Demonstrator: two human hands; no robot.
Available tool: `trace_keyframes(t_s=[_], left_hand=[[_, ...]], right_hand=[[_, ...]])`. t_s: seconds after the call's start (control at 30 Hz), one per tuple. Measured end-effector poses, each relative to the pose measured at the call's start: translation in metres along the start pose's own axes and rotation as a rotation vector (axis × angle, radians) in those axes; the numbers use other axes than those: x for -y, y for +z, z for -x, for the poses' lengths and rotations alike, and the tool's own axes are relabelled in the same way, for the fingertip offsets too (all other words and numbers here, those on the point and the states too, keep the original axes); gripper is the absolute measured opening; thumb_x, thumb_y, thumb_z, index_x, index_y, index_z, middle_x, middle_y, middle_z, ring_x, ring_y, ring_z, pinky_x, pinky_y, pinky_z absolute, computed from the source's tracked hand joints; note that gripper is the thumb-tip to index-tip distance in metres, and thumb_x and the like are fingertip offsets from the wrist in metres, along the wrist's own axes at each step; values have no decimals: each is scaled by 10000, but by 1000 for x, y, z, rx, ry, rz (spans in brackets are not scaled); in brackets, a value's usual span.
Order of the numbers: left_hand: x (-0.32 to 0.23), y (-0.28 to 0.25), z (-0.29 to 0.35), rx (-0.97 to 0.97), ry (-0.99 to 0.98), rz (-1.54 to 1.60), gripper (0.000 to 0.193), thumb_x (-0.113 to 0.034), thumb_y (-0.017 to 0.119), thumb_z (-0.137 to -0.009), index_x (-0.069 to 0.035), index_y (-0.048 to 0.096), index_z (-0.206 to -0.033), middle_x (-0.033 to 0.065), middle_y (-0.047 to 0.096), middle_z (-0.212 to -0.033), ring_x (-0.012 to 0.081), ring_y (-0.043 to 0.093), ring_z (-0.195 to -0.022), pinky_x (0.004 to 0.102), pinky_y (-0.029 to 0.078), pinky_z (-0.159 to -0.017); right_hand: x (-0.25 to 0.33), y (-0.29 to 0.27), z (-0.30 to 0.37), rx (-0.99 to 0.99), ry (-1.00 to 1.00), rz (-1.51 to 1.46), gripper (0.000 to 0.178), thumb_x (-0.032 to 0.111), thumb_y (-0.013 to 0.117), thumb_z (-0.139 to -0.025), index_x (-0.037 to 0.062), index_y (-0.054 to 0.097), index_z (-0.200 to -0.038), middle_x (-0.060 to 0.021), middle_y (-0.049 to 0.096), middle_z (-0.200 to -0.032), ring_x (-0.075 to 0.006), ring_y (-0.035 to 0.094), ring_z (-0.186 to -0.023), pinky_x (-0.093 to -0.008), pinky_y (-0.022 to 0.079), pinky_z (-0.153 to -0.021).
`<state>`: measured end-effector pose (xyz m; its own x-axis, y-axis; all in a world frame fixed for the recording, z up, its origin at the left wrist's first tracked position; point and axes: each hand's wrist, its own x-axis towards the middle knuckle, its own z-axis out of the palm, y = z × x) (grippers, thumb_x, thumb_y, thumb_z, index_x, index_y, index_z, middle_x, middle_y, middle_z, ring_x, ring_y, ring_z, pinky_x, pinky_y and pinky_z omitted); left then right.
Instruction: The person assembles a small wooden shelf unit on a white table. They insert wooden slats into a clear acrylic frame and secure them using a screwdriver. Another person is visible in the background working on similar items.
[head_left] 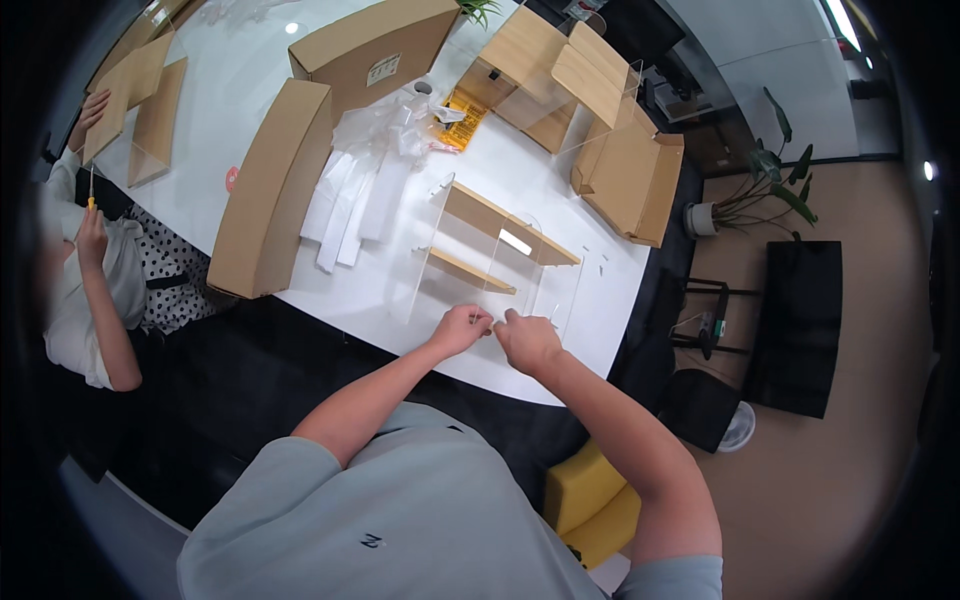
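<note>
My left hand (460, 330) and my right hand (530, 342) are close together over the table's near edge. The fingers of both are bent and pinched; whatever lies between them is too small to make out. Just beyond them stands a partly assembled shelf unit with clear panels. Its longer wooden board (555, 250) and shorter wooden board (470, 270) run slantwise, and a clear side panel (424, 268) rises at their left ends. Small loose pieces (602, 262) lie on the table to the right of the unit.
An upright brown carton (268, 190) and white foam strips (340, 215) stand left of the unit. Plastic wrap (385, 130), an orange packet (462, 120), another wooden unit (520, 45) and an open carton (630, 180) lie farther back. At left, a person holds a yellow-handled screwdriver (91, 200).
</note>
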<state>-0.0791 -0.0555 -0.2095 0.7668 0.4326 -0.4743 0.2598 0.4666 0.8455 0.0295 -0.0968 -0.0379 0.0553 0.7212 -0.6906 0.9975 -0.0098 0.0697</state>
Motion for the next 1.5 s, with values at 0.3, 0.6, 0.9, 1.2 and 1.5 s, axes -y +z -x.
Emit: trace_keyframes(t_s=[0.3, 0.6, 0.9, 1.2, 1.5], left_hand=[[1, 3, 2, 20, 48, -13, 218, -154, 630, -961, 35, 703, -1044, 114, 742, -927, 166, 734, -831, 287, 575, -753], [1, 2, 2, -10, 27, 11, 199, -167, 644, -935, 18, 708, -974, 106, 749, -896, 187, 749, -820, 303, 571, -736], [2, 2, 2, 17, 1, 16, 214, -153, 635, -960, 30, 702, -1047, 108, 740, -953, 169, 736, -867, 290, 581, -774], [3, 3, 2, -11, 37, 18, 207, -186, 643, -927, 0, 718, -982, 112, 754, -906, 189, 749, -841, 311, 570, -758], [-6, 0, 8, 1, 52, -54, 217, -149, 645, -943, 25, 711, -1055, 113, 744, -913, 163, 724, -834, 295, 571, -753]], right_hand=[[-19, 30, -18, -66, 567, -860, 155, 2, 656, -753, -3, 735, -886, -139, 675, -729, -220, 635, -515, -363, 503, -473], [-5, 7, 2, -115, -54, 61, 123, 117, 567, -874, 57, 668, -839, -136, 629, -924, -307, 707, -726, -439, 583, -679], [-7, 30, -15, -163, 421, -598, 105, 34, 633, -779, -14, 720, -815, -137, 654, -731, -241, 649, -550, -383, 509, -472], [-8, 25, -6, -153, 188, -335, 147, 68, 642, -775, 41, 734, -887, -176, 689, -867, -350, 693, -730, -446, 569, -650], [-4, 30, -8, -58, 41, -119, 131, 90, 643, -817, -5, 711, -877, -192, 694, -915, -332, 718, -767, -420, 587, -645]])
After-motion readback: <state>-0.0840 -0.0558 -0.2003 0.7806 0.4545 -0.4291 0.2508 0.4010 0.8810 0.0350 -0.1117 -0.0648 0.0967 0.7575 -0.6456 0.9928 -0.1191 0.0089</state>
